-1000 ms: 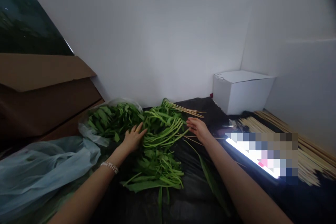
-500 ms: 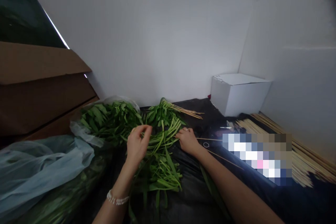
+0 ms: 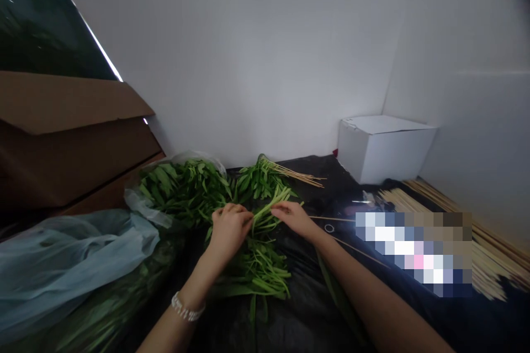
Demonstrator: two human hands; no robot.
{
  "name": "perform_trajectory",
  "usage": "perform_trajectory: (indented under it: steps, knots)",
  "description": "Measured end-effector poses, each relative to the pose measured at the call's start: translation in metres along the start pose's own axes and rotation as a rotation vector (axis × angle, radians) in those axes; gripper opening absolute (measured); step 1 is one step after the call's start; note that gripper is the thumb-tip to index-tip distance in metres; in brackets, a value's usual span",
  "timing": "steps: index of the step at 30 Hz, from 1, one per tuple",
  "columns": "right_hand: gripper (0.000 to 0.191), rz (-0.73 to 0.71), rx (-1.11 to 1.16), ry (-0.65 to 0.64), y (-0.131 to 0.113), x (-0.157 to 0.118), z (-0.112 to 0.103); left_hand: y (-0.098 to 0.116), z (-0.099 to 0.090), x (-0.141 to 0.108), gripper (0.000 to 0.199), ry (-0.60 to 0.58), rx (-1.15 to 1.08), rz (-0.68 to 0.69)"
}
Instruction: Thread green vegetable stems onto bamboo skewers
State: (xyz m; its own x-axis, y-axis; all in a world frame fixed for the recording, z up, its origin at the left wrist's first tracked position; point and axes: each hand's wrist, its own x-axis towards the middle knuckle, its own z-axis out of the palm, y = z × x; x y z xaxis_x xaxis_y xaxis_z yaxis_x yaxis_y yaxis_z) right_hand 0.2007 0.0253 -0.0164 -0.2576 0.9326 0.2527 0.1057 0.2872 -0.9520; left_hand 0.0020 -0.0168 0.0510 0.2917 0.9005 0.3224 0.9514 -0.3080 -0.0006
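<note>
- Between the two hands lies one bunch of green stems (image 3: 266, 212), raised a little on a slant, the pale cut ends toward the upper right.
- Stems in the bunch: several, too overlapped to count — slim, smooth, light green, fairly straight.
- Left hand (image 3: 231, 226): one, its grip curled in, thumb and fingers pinching the bunch on its lower side; one pale bracelet (image 3: 187, 309) circles the wrist.
- Right hand (image 3: 295, 218): one, fingertips bent in against the stems; whether they pinch or only touch, I cannot tell.
- Loose greens: one front pile (image 3: 267, 273) just below the hands, on a black sheet (image 3: 302, 314).
- Leafy bundle (image 3: 263, 177): one, behind the hands, with several thin sticks (image 3: 304, 175) pointing right.
- Bags: two — a clear bag (image 3: 143, 207) full of dark leaves and a bluish bag (image 3: 74, 253) nearer the front, both at left.
- Single sticks: two (image 3: 333, 219), running out from beside the right hand, with one small ring (image 3: 329, 228) between them.
- Stick heap (image 3: 491, 273): one, far right, too many to count.
- Boxes: two, a brown box (image 3: 70, 154) at left and a white box (image 3: 391, 151) at right.
</note>
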Motion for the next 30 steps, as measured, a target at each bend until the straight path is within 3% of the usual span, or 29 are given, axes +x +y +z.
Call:
perform_trajectory:
  steps: [4,8,12,15,18,24,30]
  knots:
    - [0.034,0.165,0.593,-0.019,-0.015,-0.003,0.001,0.01,-0.008,-0.004,0.017,0.164,0.012,0.135]
    - [0.029,0.195,0.875,0.051,-0.017,0.0,-0.004,0.006,-0.001,-0.011,0.022,0.314,-0.011,0.215]
    - [0.027,0.176,0.998,0.103,-0.01,0.005,-0.013,-0.012,0.004,-0.029,0.038,0.616,-0.145,0.018]
    - [0.024,0.154,1.027,0.089,-0.005,0.007,-0.019,-0.023,0.002,-0.045,0.023,0.756,-0.246,-0.118]
    - [0.02,0.158,1.032,0.058,-0.002,0.007,-0.022,-0.025,-0.003,-0.054,0.013,0.775,-0.275,-0.117]
    - [0.011,0.146,1.02,0.011,-0.006,0.004,-0.022,-0.017,-0.01,-0.051,0.011,0.785,-0.263,-0.014]
    - [0.006,0.044,0.895,-0.031,-0.015,0.001,-0.019,-0.02,-0.017,-0.041,0.016,0.671,-0.224,0.125]
